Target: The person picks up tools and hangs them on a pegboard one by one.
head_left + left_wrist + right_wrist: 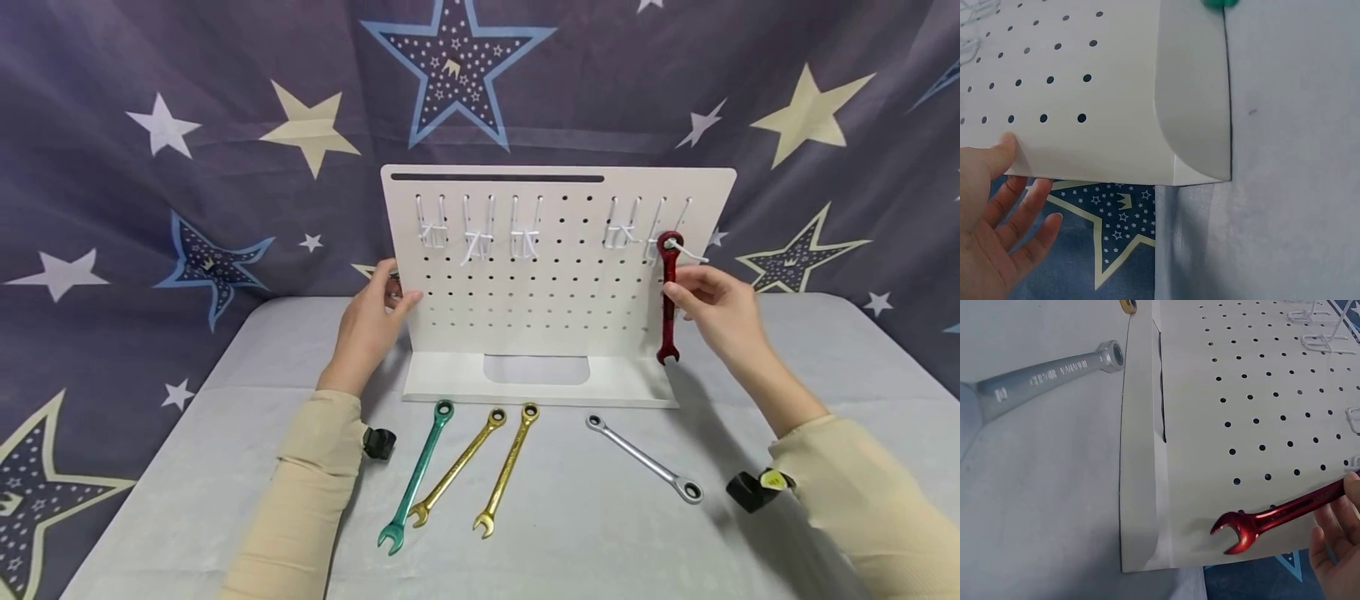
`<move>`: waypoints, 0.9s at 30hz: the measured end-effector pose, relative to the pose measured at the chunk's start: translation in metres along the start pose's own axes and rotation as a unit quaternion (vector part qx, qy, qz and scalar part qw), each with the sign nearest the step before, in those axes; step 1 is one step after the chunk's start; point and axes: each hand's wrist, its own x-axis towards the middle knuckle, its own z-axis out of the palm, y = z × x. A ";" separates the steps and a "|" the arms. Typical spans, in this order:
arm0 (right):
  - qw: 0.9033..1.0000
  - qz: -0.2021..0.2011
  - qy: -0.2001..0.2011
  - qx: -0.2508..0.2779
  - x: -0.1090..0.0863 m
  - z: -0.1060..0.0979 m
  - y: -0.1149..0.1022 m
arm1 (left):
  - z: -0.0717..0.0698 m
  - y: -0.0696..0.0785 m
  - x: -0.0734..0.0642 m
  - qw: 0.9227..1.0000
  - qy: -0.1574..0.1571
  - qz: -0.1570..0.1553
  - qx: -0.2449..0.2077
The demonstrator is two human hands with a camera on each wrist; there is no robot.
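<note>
A white pegboard (510,292) stands upright on its base, with several white wire hooks (524,240) along its upper part. My left hand (371,325) grips the board's left edge, thumb on the front and fingers behind, as the left wrist view also shows. At the right side, a red combination wrench (669,304) hangs upright, its ring end round the rightmost hook and its open end down. My right hand (716,308) pinches the wrench's shank between thumb and fingers. In the right wrist view the wrench's open jaw (1238,531) lies over the pegboard's face.
Before the board lie a green wrench (417,475), two gold wrenches (459,467) and a silver wrench (643,457) on the grey-white cloth (570,542). The green one's open end is close to a gold one's. A star-patterned curtain (622,92) hangs behind the board.
</note>
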 end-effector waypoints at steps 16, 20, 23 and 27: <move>1.000 0.021 -0.007 -0.013 0.000 0.015 0.001 | 0.001 0.003 -0.001 1.000 0.012 -0.006 0.020; 1.000 0.021 -0.009 -0.011 0.000 0.014 -0.001 | 0.001 0.003 -0.001 1.000 0.012 -0.005 0.022; 0.999 0.027 -0.018 -0.020 -0.001 0.014 -0.002 | 0.001 0.003 -0.001 1.000 0.010 -0.008 0.022; 0.998 0.024 -0.042 -0.032 -0.004 0.011 0.000 | 0.001 0.003 -0.002 1.000 0.008 -0.009 0.020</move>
